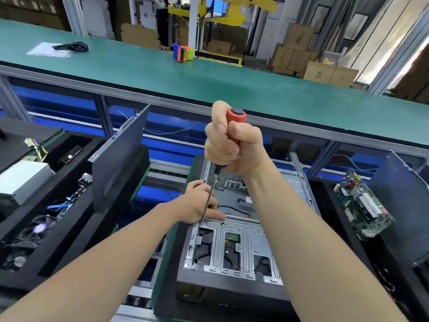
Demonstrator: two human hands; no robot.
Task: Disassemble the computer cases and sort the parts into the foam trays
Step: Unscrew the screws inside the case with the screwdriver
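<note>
An open computer case [234, 247] lies flat in front of me, its silver drive cage facing up. My right hand [229, 142] grips the red handle of a screwdriver [210, 194] held upright, and the tip sits at the cage's upper left corner. My left hand [202, 201] rests on the case at that corner, its fingers around the shaft near the tip. A black foam tray [76, 219] on the left holds a silver power supply [21, 180], cables and a fan. A black foam tray [329, 205] on the right holds a green motherboard [362, 205].
A dark case side panel [120, 156] leans upright in the left tray. Another dark panel [404, 194] stands at the right. Behind runs a green bench [185, 73] with a tape dispenser [182, 52] and a black cable [74, 46]. Cardboard boxes are stacked beyond.
</note>
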